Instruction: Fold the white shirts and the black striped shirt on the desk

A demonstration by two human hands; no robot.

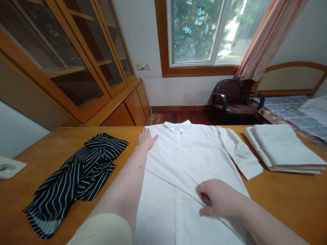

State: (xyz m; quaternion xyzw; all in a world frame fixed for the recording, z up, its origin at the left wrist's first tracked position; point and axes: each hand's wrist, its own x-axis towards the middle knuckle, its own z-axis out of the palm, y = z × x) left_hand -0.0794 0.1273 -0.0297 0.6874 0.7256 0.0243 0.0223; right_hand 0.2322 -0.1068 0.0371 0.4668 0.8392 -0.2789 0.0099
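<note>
A white collared shirt lies spread out on the wooden table, collar toward the window. Its left sleeve is folded across the front; the right sleeve sticks out to the right. My left hand rests flat and open on the shirt's left shoulder, fingers stretched out. My right hand lies low on the shirt front with its fingers curled, pinching the end of the folded sleeve.
A black-and-white striped garment lies crumpled at the left. A stack of folded white shirts sits at the right. A white object is at the far left edge. Beyond the table are a dark armchair, a bed and glass-door cabinets.
</note>
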